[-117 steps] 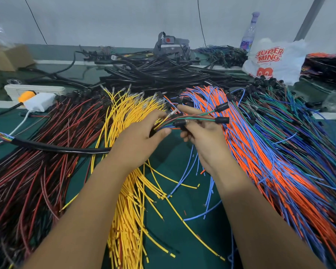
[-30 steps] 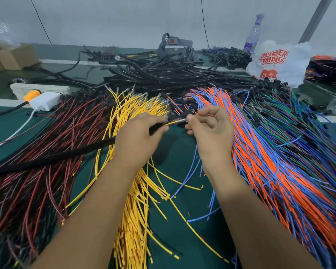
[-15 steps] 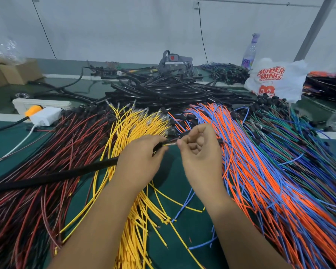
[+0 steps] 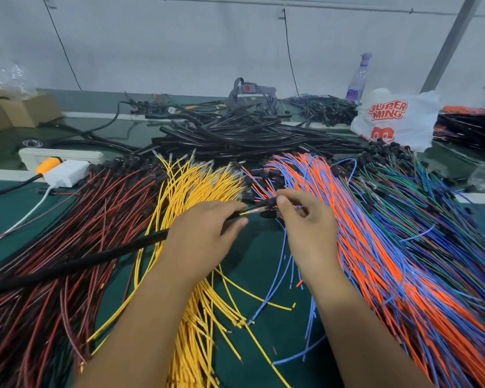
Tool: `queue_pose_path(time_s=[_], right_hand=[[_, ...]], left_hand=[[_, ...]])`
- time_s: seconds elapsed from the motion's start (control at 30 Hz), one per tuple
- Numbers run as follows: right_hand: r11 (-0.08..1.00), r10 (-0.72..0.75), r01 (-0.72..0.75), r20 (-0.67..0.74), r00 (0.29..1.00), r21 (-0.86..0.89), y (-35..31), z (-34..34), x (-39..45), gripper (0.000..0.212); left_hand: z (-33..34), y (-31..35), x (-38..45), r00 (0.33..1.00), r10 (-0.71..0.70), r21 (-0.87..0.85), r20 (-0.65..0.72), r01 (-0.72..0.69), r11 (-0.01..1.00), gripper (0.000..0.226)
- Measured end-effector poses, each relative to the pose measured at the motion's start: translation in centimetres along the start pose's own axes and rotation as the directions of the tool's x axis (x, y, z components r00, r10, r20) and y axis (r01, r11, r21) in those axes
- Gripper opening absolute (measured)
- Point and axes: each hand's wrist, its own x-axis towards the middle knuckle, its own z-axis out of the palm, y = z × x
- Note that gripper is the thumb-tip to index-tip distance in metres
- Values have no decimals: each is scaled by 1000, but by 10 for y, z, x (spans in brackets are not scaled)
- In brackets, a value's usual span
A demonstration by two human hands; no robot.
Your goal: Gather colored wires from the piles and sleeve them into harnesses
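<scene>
My left hand (image 4: 205,233) grips the near end of a long black sleeve (image 4: 76,263) that runs out to the left over the red wire pile (image 4: 76,219). A few coloured wire ends with black connectors (image 4: 259,210) stick out of the sleeve's mouth. My right hand (image 4: 305,219) pinches those ends between thumb and fingers. Both hands hover between the yellow wire pile (image 4: 199,180) and the orange and blue wire pile (image 4: 375,247).
A green and blue wire pile (image 4: 431,208) lies at the right. Black sleeves (image 4: 235,135) are heaped behind. A white power strip (image 4: 59,156) with an adapter sits at the left, cardboard boxes (image 4: 14,110) behind it. A plastic bag (image 4: 395,119) and a bottle (image 4: 357,82) stand at the back right.
The sleeve has slid further along the wires: the long exposed wire ends and connectors from earlier are now short stubs at its mouth. The camera has tilted up.
</scene>
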Motion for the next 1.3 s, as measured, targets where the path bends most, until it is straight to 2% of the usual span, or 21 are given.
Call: queue_pose_path(time_s=[0.23,0.33,0.4,0.43,0.53,0.63,0.77,0.93,1.2,1.3], right_hand=[[992,-108,111,52,993,-59,0,13,-9,15],[970,-240,236,-93,966,-56,2,16,-11,16],[955,-295,287,-207,933,-73,2,14,-11,14],[953,-301,289,-220,928,-85,3,13,-10,13],[981,-193,191,-124,973,-23,2,13,-9,21],[993,-62,63,-15,998,104,-3,15,-11,20],[983,34,-32,-12,999,183,-6,12,-10,12],[978,67,-64,-10,998,197,-11,12,-10,20],[967,104,-115,59,993,226,-7,10,-10,22],[968,105,-125,101,989,216,-4,12,-10,22]], left_hand=[[0,2,0,995,-19,-20,94,21,1000,23],[3,2,1,983,-145,-245,116,170,955,23],[4,0,4,964,-237,-450,124,268,852,28],[3,-1,7,952,-274,-529,138,305,792,28],[1,-4,10,922,-322,-643,213,381,664,28],[-1,-5,11,907,-307,-659,288,421,623,29],[-6,0,8,911,-251,-629,326,408,662,30],[-9,12,8,919,-277,-557,279,390,733,38],[-10,12,7,909,-284,-534,307,411,739,49],[-10,8,5,930,-263,-409,255,351,842,40]])
